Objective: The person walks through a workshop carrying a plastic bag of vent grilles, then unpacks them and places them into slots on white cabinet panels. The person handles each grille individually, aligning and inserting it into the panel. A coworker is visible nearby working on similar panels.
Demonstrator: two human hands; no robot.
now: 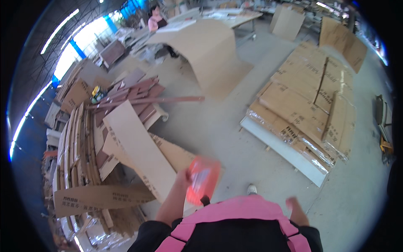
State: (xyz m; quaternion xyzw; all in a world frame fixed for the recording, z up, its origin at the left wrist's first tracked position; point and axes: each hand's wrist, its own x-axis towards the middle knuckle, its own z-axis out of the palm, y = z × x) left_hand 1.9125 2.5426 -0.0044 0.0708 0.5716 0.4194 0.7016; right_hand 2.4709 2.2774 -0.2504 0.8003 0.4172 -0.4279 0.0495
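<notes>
L hand (pixel 183 178) gripped red-orange item (pixel 208 174) above shop floor (pixel 235 138)

Item was in front of wearer, L of centre, held up off the floor w/ a pale patch on its face; motion blur, so exact kind unclear. L hand had it by its L side, fingers closed in on that edge, tho tips were partly hidden & blurred. R hand (pixel 290 203) hung low at wearer's R, well apart from item; fingers smeared, cdn't tell how far open or whether they held anything.

Just L of the L hand: long pale board (pixel 140 147), slanting across a pile w/ dark red strips (pixel 142 90) beyond. Nearer, lower L, a brown cardboard strip (pixel 100 199) lay across the stuff there. To the R, a low stack of flat cartons (pixel 289 105), some w/ shiny wrap, w/ a white panel (pixel 285 151) along its near edge. Farther off, a big tan sheet (pixel 210 54) curved down from a table to the floor; co-worker (pixel 155 21) in pink & dark was near its far L side. Wearer's pink-and-black garment (pixel 239 208) filled bottom centre, one pale shoe (pixel 252 189) showing just past it.
</notes>
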